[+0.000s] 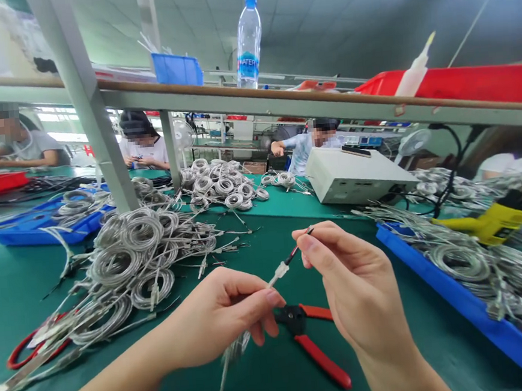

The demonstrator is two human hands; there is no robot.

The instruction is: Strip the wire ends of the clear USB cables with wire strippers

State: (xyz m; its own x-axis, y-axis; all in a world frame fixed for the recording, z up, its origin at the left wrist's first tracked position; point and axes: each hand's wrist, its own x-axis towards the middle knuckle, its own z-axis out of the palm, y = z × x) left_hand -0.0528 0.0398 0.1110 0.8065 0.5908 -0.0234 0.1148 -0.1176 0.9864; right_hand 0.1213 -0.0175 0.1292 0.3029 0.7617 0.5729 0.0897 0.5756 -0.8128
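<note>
My left hand [220,316] is closed in a pinch on a silver braided cable [232,353] just below its white sleeve [280,272]. My right hand [356,284] pinches the thin red and black wire ends [293,254] that stick out of the sleeve. Both hands hover over the green table [275,375]. Red-handled pliers [315,343] lie on the table under and between my hands. A heap of coiled silver cables [130,260] lies to the left of my left hand.
A blue tray [459,300] of coiled cables sits at the right, with a yellow tool [493,220] on it. A white box [354,176] stands behind. A shelf overhead carries a water bottle [247,40] and red bins [469,83]. Other people sit at the far side.
</note>
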